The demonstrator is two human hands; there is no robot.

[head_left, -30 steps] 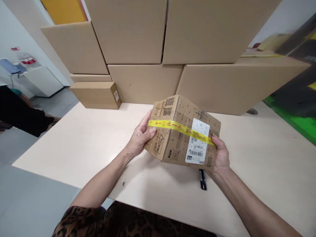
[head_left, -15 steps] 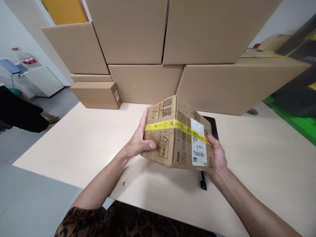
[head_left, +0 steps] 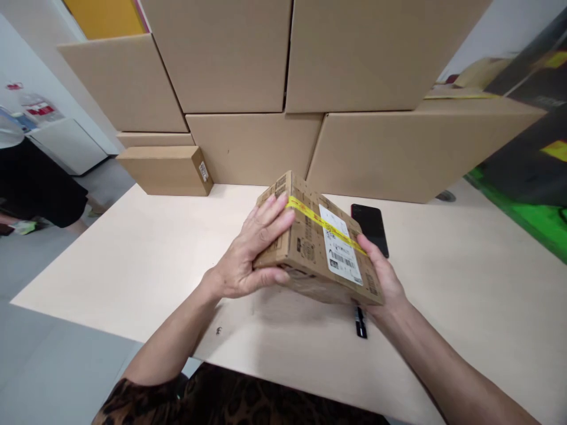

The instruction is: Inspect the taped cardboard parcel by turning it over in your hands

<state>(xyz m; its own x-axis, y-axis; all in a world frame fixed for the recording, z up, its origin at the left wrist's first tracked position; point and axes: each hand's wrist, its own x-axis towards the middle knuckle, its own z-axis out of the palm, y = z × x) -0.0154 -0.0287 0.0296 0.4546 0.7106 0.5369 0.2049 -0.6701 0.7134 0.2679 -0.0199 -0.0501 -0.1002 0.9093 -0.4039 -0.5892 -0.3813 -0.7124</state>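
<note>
A small cardboard box [head_left: 310,242] with yellow printed tape and a white shipping label [head_left: 340,245] is held tilted above the table. My left hand [head_left: 252,251] grips its left side, fingers over the face and thumb near the lower edge. On the right side my right hand [head_left: 383,271] holds the box by its edge. Behind the box's right side lies a black phone [head_left: 372,229] on the table. A black, narrow object [head_left: 361,323] is partly hidden under the box.
Large cardboard boxes [head_left: 252,144] are stacked along the back of the pale table [head_left: 443,283]. A smaller closed carton [head_left: 159,171] stands at the back left. At the far left is a person in black [head_left: 42,183], beyond the table.
The box has turned and shifted slightly left, showing its lower side. My left fingers have moved over its left face. More of the phone shows. The person at the left has moved into fuller view.
</note>
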